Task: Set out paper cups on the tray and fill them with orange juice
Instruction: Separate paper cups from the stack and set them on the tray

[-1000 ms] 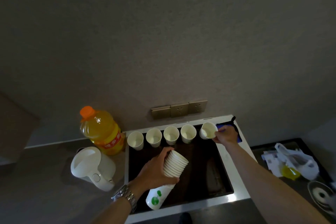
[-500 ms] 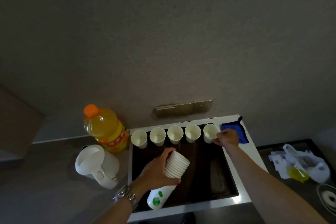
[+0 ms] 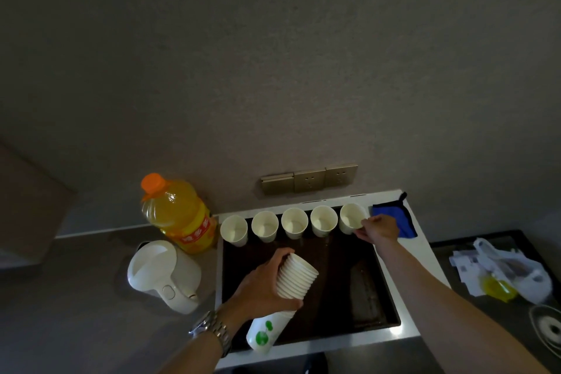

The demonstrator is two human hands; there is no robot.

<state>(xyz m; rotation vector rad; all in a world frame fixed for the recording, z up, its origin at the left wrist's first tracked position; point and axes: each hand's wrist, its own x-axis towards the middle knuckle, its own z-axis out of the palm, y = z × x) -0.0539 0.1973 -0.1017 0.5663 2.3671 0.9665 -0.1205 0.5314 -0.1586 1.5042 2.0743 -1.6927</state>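
Head view: the left hand grips a tilted stack of paper cups above the dark tray, while beyond it the right hand pinches the rim of the fifth cup, rightmost in a row of upright cups, with the juice bottle left of that row.

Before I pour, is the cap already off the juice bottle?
No, the orange cap sits on the juice bottle beside the tray.
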